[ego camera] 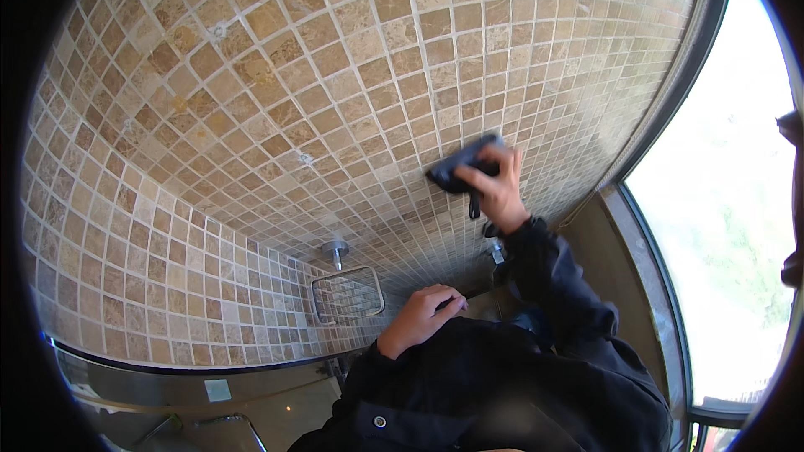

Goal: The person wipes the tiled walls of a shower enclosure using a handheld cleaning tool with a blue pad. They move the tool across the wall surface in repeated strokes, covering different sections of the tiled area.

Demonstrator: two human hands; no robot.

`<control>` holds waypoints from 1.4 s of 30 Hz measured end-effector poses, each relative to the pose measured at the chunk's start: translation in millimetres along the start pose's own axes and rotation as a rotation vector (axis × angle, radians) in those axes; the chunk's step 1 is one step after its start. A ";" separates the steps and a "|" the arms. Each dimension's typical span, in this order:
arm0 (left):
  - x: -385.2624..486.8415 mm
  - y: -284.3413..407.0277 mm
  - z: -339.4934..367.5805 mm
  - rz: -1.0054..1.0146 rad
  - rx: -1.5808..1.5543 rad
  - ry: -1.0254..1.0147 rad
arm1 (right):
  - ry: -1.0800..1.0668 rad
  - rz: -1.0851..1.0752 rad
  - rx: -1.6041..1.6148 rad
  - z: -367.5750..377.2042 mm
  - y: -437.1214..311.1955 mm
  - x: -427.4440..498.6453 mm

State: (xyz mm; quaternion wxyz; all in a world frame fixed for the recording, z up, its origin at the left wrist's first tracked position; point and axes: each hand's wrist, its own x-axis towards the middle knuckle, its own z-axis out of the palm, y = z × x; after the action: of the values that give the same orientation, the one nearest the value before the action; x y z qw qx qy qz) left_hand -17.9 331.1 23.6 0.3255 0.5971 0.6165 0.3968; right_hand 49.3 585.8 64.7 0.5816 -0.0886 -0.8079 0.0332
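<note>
My right hand [499, 188] presses a dark, folded cloth or pad [461, 166] against the tiled wall [377, 88]. Thumb and fingers are spread over the pad's near side, and a narrow black loop [474, 206] hangs below it. The hand and pad are slightly blurred. My left hand [428, 314] rests loosely bent in front of the black jacket [477, 383], thumb apart from the fingers. Nothing shows in it; part of its palm is hidden.
A chrome wire soap basket [347, 295] juts from the wall left of my left hand. A metal fitting [497, 253] sits low behind my right forearm. The bright window [716, 201], with its dark frame, lies at right. Pale marks [305, 158] dot the tiles.
</note>
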 end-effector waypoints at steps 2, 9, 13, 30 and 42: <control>4.8 -0.7 2.2 -0.031 -0.014 0.046 | -0.114 0.050 -0.024 9.5 1.2 -67.1; 33.3 12.0 14.1 -0.083 0.037 0.042 | 0.145 0.089 -0.045 -47.9 63.9 79.6; 52.9 19.8 23.4 -0.102 -0.003 0.034 | 0.307 -0.074 -0.009 -70.8 83.7 160.1; 107.5 50.4 64.5 -0.139 0.084 -0.118 | 0.148 0.246 0.069 -116.2 140.6 55.9; 97.9 58.7 76.5 -0.171 0.139 -0.097 | 0.108 0.730 0.365 -33.7 88.1 -141.9</control>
State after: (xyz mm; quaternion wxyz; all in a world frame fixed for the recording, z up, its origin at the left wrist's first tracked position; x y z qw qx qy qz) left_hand 69.7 434.5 46.0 0.3452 0.5821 0.6748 0.2945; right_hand 134.0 644.9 -70.8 0.5794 -0.2662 -0.6727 0.3755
